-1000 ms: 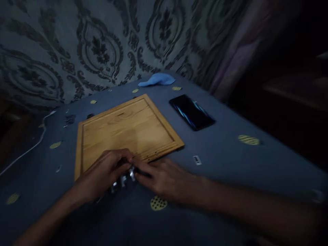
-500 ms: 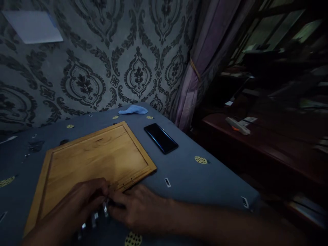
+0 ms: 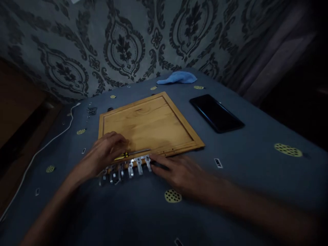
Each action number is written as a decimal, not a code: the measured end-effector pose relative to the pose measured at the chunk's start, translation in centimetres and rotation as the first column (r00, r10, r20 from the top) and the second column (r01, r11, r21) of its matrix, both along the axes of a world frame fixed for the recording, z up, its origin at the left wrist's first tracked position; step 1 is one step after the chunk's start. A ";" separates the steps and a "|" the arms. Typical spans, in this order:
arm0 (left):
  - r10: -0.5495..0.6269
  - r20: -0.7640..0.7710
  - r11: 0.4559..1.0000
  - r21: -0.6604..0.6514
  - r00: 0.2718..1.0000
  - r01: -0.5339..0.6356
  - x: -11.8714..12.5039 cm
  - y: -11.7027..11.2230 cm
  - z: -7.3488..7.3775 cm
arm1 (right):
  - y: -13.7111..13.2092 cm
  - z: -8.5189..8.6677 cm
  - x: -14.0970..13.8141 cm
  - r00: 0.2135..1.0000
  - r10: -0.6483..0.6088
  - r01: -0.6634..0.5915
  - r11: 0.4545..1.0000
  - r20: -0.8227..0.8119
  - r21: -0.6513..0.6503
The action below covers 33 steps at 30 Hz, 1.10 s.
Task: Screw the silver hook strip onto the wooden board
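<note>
Head camera, looking down: two bare hands meet a row of bent metal pieces (image 3: 139, 165) along the near edge of a wooden board (image 3: 143, 126); the row's long axis runs from just below the left hand (image 3: 98, 155) across to the fingertips of the right hand (image 3: 181, 172), roughly along that edge; the board spreads out beyond both hands, away from the person.

The right hand is nearer the row's right end, its index fingertip at the last piece; a dark strip shows between finger and thumb, and whether it is a gripped object or shadow I cannot tell; the left hand hangs loosely curled over the board's near left part, its fingers beside a screwdriver (image 3: 125, 155) with a yellow-and-black handle; whether they touch it cannot be told; the screwdriver's shaft points from the left hand toward the right one.

The board's near edge continues past the right fingertips, with small dark holes in it, to a corner beyond that hand; blue-grey cloth (image 3: 246, 153) stretches on the person's side of the row; a phone (image 3: 216, 112) lies beyond the right hand, well apart; a white cable (image 3: 69, 126) curves left of the left hand.
</note>
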<state>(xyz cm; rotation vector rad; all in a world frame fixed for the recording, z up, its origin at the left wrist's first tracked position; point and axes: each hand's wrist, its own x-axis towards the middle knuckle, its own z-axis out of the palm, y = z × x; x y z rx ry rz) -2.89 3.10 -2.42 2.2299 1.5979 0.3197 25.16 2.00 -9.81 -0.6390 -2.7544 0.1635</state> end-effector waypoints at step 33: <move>-0.181 0.158 0.982 -0.021 0.971 0.187 5.5 -1.0 -1.6 | 0.2 0.4 -0.4 0.997 0.003 -0.014 0.990 0.081 0.138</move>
